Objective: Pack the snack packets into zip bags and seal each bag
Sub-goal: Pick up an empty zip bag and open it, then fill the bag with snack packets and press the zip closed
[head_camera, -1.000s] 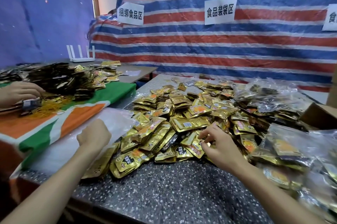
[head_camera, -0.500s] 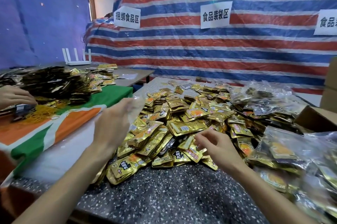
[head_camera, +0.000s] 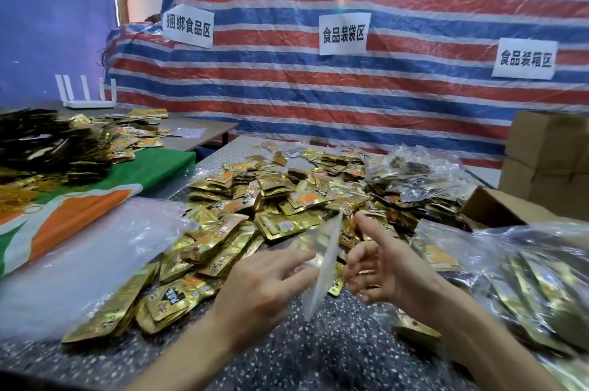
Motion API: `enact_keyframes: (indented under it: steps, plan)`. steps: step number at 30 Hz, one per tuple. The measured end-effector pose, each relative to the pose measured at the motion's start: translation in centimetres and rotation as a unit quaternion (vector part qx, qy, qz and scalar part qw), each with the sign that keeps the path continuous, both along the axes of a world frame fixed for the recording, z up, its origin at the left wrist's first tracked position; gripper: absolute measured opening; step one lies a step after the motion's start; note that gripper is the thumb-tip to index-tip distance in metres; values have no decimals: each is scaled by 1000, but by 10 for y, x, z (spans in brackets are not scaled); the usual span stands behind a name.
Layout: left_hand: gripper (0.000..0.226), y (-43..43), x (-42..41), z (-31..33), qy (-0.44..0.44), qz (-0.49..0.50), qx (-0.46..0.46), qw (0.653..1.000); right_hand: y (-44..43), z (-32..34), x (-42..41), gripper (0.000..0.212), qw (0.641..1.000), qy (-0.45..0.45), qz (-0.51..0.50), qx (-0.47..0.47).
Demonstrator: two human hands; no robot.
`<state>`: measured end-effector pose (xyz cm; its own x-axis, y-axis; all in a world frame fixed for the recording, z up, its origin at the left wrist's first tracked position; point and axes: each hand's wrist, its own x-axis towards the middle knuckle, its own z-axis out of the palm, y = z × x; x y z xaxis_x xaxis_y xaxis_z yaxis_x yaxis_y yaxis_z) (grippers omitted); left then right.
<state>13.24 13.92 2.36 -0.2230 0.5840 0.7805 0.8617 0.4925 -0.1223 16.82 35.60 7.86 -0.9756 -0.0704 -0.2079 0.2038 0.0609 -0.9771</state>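
**An empty zip bag [head_camera: 322, 263] held up over loose snack packets [head_camera: 280, 199]**

We look down at a speckled tabletop [head_camera: 318, 358]. Gold foil snack packets are heaped across its middle and far side.

Near the front edge, our left hand [head_camera: 271, 288] pinches one side of the clear zip bag. The bag stands on edge in the air, just above the near fringe of the heap. Nothing is inside it yet. Held upright like this, it seems to be offered to the other hand so its mouth can be pulled open.

Our right hand [head_camera: 382, 276] is just beside the bag, index finger raised and the other fingers curled. A gold glint shows inside the curl, but we cannot tell whether the hand grips a packet or nothing at all.

Filled bags [head_camera: 541, 279] lie along the right edge, with packets showing through the plastic. They are probably kept apart from the loose stock. An open cardboard box [head_camera: 497, 209] sits beyond them.

Clear plastic sheeting [head_camera: 79, 256] lies flat at the left edge, and may be spare bags within reach.

A striped tarpaulin [head_camera: 350, 104] hangs behind the table.
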Motion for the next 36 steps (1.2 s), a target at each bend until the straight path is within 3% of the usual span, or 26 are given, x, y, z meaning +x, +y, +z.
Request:
enact_keyframes:
  steps: [4,8,10,12,14,16,18,20,23,30,33,36]
  plan:
    - [20,7,4,-5,7,-10,-20,1000,5,0,13,51,996,-1,51,71]
    - [17,14,5,-12,8,-36,-33,999,3,-5,17,55,991,-13,32,128]
    - [15,16,7,-14,2,-50,-58,997,4,-7,16,46,989,-15,32,147]
    - [18,15,8,-17,-23,-55,-90,994,7,-7,17,30,989,-23,51,137]
    - [36,12,11,-17,-104,-58,-93,988,12,-5,20,21,992,-25,71,97]
    - [43,8,16,-13,-264,-58,-54,961,16,-3,25,18,995,-14,78,56]
    - [47,8,22,-6,-469,-91,8,878,16,-2,30,18,997,5,73,36]
    - [49,15,28,3,-564,-125,87,812,11,0,33,18,997,25,74,28]
    - [55,29,35,17,-593,-136,155,778,0,1,37,24,996,50,75,24]
    - [13,22,34,29,-682,-152,192,689,-1,3,44,22,995,66,64,41]
    - [23,14,26,29,-674,-54,229,700,2,3,42,28,995,76,-21,67]
    - [27,1,18,32,-636,41,256,727,9,2,38,26,966,128,-114,193]
